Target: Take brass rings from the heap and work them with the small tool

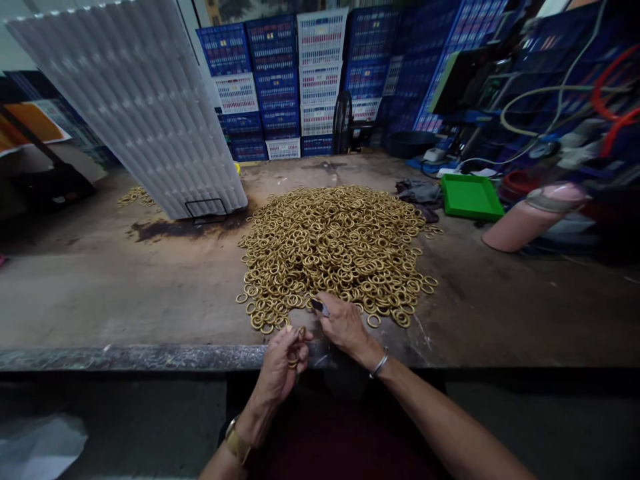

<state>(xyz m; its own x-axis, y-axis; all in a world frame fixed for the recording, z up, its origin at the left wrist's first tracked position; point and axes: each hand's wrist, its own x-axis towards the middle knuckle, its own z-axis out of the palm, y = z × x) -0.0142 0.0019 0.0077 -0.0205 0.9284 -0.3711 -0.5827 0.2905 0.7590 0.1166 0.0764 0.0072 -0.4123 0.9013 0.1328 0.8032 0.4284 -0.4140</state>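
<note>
A wide heap of brass-coloured rings lies on the worktable. Just off the table's front edge, my left hand is closed on a few of these rings; one shows between thumb and fingertips, another lower against the curled fingers. My right hand rests at the near edge of the heap, its fingers curled together. A small dark and grey piece shows at its fingers; whether it is a tool or a finger wrap I cannot make out. Most fingertips of this hand are hidden.
A tall ribbed white panel stack stands at the left in a black wire stand. Stacked blue and white crates line the back. On the right are a dark cloth, a green tray, a pink cylinder and hoses.
</note>
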